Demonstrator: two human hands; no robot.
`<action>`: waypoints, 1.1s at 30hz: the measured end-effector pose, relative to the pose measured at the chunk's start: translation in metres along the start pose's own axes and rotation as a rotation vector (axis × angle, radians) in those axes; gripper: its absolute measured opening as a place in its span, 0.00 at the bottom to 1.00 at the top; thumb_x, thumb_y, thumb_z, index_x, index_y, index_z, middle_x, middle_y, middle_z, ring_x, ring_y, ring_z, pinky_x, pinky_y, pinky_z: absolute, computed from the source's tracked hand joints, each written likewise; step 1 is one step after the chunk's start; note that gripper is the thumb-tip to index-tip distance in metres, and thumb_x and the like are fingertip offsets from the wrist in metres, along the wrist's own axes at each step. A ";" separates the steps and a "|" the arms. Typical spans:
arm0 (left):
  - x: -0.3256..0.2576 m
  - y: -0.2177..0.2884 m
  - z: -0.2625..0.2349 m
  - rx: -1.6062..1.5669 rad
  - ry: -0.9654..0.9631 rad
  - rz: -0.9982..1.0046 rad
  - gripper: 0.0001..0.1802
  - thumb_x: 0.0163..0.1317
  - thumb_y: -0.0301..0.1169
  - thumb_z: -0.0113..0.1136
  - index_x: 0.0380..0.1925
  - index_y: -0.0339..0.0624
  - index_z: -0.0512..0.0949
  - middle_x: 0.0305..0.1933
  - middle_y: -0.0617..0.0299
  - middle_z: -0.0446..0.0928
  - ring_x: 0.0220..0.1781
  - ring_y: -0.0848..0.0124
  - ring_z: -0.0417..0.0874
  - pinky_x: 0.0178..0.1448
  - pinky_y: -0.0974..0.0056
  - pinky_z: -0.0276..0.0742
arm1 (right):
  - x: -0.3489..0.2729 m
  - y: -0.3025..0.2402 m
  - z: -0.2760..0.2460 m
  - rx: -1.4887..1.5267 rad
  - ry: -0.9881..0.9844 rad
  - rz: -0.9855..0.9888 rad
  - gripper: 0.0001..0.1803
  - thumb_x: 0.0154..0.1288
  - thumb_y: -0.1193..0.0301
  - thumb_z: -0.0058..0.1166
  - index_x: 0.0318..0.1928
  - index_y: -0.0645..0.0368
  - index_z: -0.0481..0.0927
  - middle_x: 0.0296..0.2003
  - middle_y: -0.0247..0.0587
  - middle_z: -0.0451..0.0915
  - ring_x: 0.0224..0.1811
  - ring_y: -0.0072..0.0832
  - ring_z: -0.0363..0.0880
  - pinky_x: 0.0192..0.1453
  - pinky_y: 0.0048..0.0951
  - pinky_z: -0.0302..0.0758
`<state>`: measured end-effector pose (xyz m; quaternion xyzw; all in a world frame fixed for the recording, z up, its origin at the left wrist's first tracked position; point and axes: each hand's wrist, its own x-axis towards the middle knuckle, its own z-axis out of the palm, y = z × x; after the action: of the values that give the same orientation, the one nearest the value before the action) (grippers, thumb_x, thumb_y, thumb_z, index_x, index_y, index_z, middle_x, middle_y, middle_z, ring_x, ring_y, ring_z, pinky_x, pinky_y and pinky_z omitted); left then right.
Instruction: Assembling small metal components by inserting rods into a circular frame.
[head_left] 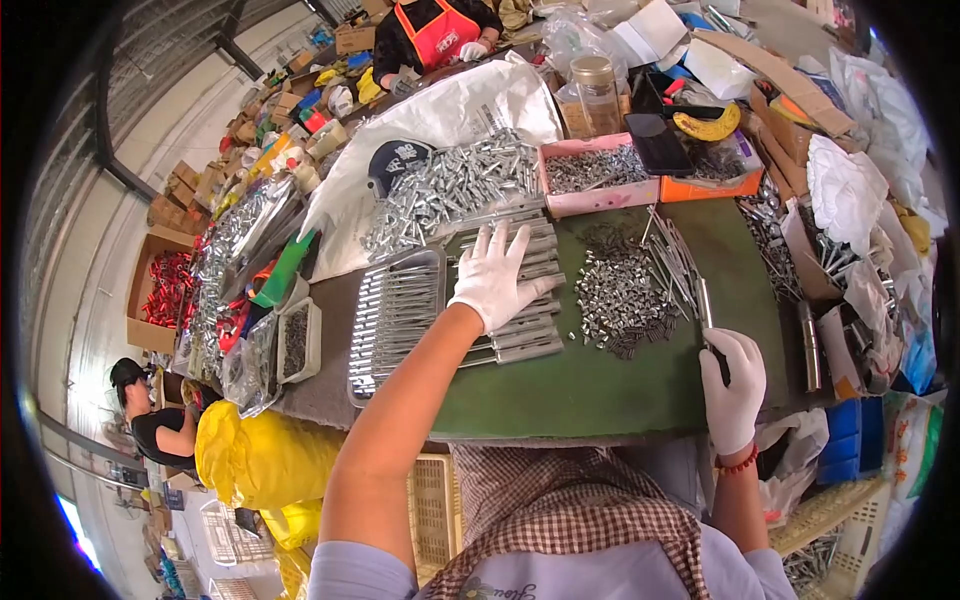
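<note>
My left hand (490, 277), in a white glove, lies with fingers spread on a row of silver metal tubes (530, 345) on the green tabletop. To its left, a clear plastic tray (352, 385) holds rows of thin metal rods (400, 310). My right hand (735, 385), also gloved, is closed around the lower end of a shiny metal tube (705, 302), which points away from me. Between the hands are a pile of small metal sleeves (620, 305) and a loose bundle of long thin rods (672, 262).
Beyond the tray, a large heap of metal parts (460, 190) lies on white sheeting, with a dark cap (398, 163) beside it. A pink box (597, 178) of small parts, a glass jar (597, 95) and a banana (708, 124) stand at the back. Two other people are nearby.
</note>
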<state>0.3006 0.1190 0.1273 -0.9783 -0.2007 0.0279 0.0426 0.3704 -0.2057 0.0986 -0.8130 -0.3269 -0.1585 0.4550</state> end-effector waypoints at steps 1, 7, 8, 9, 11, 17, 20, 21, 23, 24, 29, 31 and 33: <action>-0.001 -0.001 0.001 -0.014 0.022 0.027 0.49 0.61 0.65 0.46 0.73 0.45 0.50 0.76 0.45 0.47 0.77 0.48 0.49 0.75 0.47 0.50 | -0.001 0.001 0.000 -0.004 0.006 -0.006 0.12 0.55 0.80 0.58 0.42 0.62 0.80 0.39 0.44 0.81 0.44 0.41 0.78 0.51 0.38 0.73; 0.003 -0.009 0.022 -0.048 0.214 0.150 0.45 0.63 0.62 0.46 0.70 0.42 0.57 0.73 0.45 0.56 0.76 0.49 0.53 0.75 0.48 0.50 | -0.002 -0.002 0.003 -0.011 0.005 -0.023 0.11 0.55 0.79 0.57 0.41 0.62 0.80 0.39 0.44 0.81 0.43 0.42 0.78 0.50 0.38 0.74; 0.004 -0.007 0.025 -0.047 0.250 0.161 0.43 0.63 0.61 0.47 0.69 0.41 0.59 0.72 0.44 0.58 0.75 0.48 0.54 0.74 0.48 0.50 | -0.003 -0.003 0.003 -0.022 0.004 -0.028 0.10 0.56 0.79 0.57 0.41 0.62 0.81 0.39 0.44 0.81 0.43 0.42 0.78 0.50 0.38 0.74; 0.005 0.003 0.023 -0.054 0.251 0.169 0.43 0.63 0.61 0.47 0.69 0.41 0.59 0.72 0.44 0.58 0.75 0.48 0.54 0.74 0.48 0.50 | -0.003 -0.002 0.003 -0.031 0.007 -0.023 0.10 0.56 0.78 0.57 0.40 0.62 0.81 0.38 0.44 0.81 0.43 0.42 0.78 0.50 0.38 0.74; 0.004 0.024 0.015 -0.021 0.227 0.074 0.41 0.63 0.56 0.49 0.68 0.39 0.60 0.71 0.42 0.59 0.74 0.45 0.55 0.74 0.48 0.52 | -0.003 0.000 0.003 -0.036 0.006 -0.009 0.10 0.56 0.78 0.57 0.41 0.62 0.81 0.38 0.44 0.81 0.43 0.42 0.78 0.51 0.38 0.73; 0.006 0.025 0.018 0.016 0.247 0.074 0.40 0.62 0.55 0.49 0.68 0.42 0.60 0.71 0.41 0.58 0.73 0.46 0.57 0.74 0.48 0.52 | 0.002 0.007 0.005 -0.001 0.065 0.038 0.08 0.57 0.77 0.57 0.39 0.61 0.80 0.35 0.44 0.81 0.37 0.39 0.78 0.46 0.37 0.75; 0.004 0.022 0.017 0.004 0.313 0.081 0.39 0.62 0.55 0.49 0.67 0.41 0.62 0.70 0.42 0.61 0.72 0.46 0.59 0.73 0.48 0.54 | 0.014 0.007 0.006 -0.011 0.116 0.123 0.07 0.56 0.72 0.62 0.34 0.60 0.79 0.30 0.42 0.78 0.30 0.38 0.77 0.37 0.38 0.75; 0.004 0.027 0.013 -0.018 0.377 0.087 0.38 0.62 0.55 0.50 0.65 0.41 0.65 0.68 0.42 0.64 0.71 0.47 0.61 0.72 0.48 0.56 | 0.017 0.009 0.005 -0.159 0.038 0.168 0.10 0.54 0.68 0.64 0.32 0.59 0.77 0.29 0.43 0.77 0.30 0.40 0.77 0.37 0.39 0.75; -0.004 0.043 0.005 -0.136 0.489 0.185 0.35 0.62 0.51 0.52 0.62 0.40 0.67 0.65 0.42 0.66 0.67 0.46 0.65 0.69 0.48 0.60 | 0.024 0.009 0.004 -0.417 -0.116 0.238 0.19 0.50 0.58 0.67 0.26 0.57 0.73 0.27 0.45 0.76 0.30 0.45 0.78 0.35 0.42 0.74; -0.013 0.057 -0.008 -0.247 0.598 0.282 0.31 0.61 0.48 0.54 0.59 0.38 0.69 0.61 0.42 0.69 0.63 0.46 0.70 0.66 0.47 0.63 | 0.025 0.008 0.000 -0.462 -0.170 0.217 0.18 0.52 0.57 0.64 0.27 0.57 0.74 0.27 0.47 0.77 0.29 0.47 0.78 0.35 0.44 0.75; -0.063 0.126 -0.017 -0.772 0.402 0.498 0.12 0.61 0.32 0.55 0.43 0.40 0.79 0.41 0.51 0.79 0.43 0.54 0.80 0.49 0.55 0.76 | 0.025 0.025 0.011 -0.532 -0.190 0.283 0.14 0.56 0.59 0.55 0.27 0.59 0.75 0.25 0.50 0.79 0.29 0.49 0.80 0.35 0.47 0.76; -0.077 0.140 -0.008 -0.933 0.316 0.454 0.12 0.63 0.31 0.55 0.43 0.39 0.80 0.41 0.51 0.80 0.45 0.54 0.80 0.51 0.56 0.76 | 0.023 0.022 0.007 -0.451 -0.152 0.297 0.13 0.58 0.63 0.57 0.28 0.60 0.75 0.25 0.50 0.79 0.28 0.48 0.80 0.34 0.44 0.76; -0.081 0.148 0.007 -1.109 0.323 0.400 0.13 0.64 0.30 0.56 0.45 0.38 0.79 0.43 0.52 0.80 0.44 0.58 0.81 0.51 0.59 0.76 | 0.019 0.014 -0.001 -0.212 -0.096 0.275 0.11 0.59 0.66 0.57 0.29 0.61 0.76 0.24 0.48 0.79 0.26 0.43 0.80 0.32 0.40 0.76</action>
<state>0.2837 -0.0478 0.1098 -0.8652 0.0113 -0.2219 -0.4495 0.3937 -0.2048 0.1005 -0.9000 -0.2154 -0.0894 0.3682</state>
